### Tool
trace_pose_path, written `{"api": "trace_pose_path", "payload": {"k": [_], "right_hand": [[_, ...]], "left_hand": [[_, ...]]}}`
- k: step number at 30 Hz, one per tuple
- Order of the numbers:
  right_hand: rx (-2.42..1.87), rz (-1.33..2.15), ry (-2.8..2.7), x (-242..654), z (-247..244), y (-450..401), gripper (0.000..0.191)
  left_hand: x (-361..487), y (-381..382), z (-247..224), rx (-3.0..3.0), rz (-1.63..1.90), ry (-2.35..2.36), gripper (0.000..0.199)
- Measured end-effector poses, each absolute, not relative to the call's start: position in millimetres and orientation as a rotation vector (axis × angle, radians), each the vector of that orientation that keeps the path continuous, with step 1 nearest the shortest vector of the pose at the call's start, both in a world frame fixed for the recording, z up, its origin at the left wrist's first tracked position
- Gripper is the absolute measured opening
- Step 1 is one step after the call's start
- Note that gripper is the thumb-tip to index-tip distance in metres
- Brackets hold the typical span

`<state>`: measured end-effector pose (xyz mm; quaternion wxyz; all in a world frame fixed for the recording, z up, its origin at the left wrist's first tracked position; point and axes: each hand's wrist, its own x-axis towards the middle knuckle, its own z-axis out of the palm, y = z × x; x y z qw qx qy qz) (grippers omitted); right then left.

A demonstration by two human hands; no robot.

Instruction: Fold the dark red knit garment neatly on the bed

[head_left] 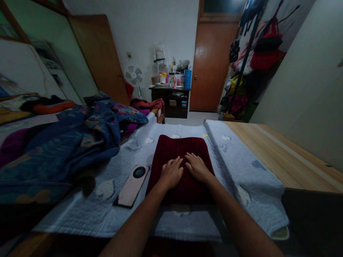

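A dark red folded cloth (179, 194) lies flat on the pale blue patterned sheet (184, 223) in front of me. My left hand (172, 172) rests palm down on its middle, fingers stretched forward and a little bent. Beside it, my right hand (197, 166) also lies flat on the cloth, fingers extended toward the left. A small gap separates the two hands. Neither one grips anything. Left of the cloth, a pink phone (132, 187) with a round black camera ring lies face down on the sheet.
Crumpled blue floral bedding (91, 132) is heaped on the left. A wooden board (284, 153) runs along the right side. Beyond the bed stand a white fan (134, 75), a dark shelf (168, 103) with several items, and a closed wooden door (209, 64). Bags (268, 53) hang at the right.
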<state>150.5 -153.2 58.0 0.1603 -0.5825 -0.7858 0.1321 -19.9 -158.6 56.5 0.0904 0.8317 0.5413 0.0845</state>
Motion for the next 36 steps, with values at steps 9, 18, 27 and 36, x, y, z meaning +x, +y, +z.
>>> {"api": "trace_pose_path", "payload": {"k": [9,18,27,36], "right_hand": [[-1.807,0.309,-2.28,128.7,65.8,-94.5,0.053],[-1.941,0.26,-2.11,103.0,58.7,-72.3,0.055],[-1.978,0.16,-2.107,103.6,50.5,-77.5,0.053],[-2.001,0.167,-2.079,102.3,47.1,-75.8,0.054]], "left_hand": [[-20.1,-160.8,51.5,2.478,0.32,1.644,0.053],[-20.8,-164.4,53.3,2.339,0.301,1.724,0.057],[-30.8,-108.4,58.1,2.158,0.343,1.652,0.056],[-29.6,-43.2,59.1,2.293,0.236,1.823,0.052]]}}
